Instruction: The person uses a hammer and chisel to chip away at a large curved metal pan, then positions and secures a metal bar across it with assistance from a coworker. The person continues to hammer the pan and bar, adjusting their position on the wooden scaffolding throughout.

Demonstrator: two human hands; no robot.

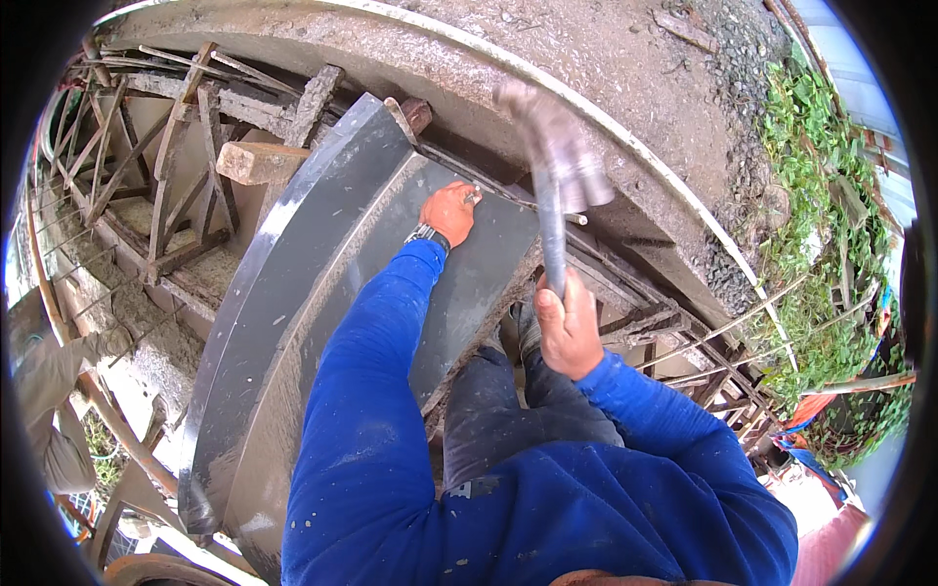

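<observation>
My right hand (571, 330) is wrapped round the grey handle of a hammer (552, 230). The hammer stands raised, and its head is smeared by motion. My left hand (448, 214) is closed in a pinch against the far end of a dark grey panel (479, 278). A small pale tip shows at its fingers, too small to name. Beside this hand runs a thin strip along the panel's far edge, close to the concrete wall. A second dark, curved panel (342, 181) lies left of the first, with a dirty seam between them.
A wooden block (259, 163) juts out at the upper left near a timber framework (171, 166). Along the top curves a concrete wall with a pale rim (547, 70). Another person's arm (73, 366) shows at the far left. Plants (811, 186) grow at the right.
</observation>
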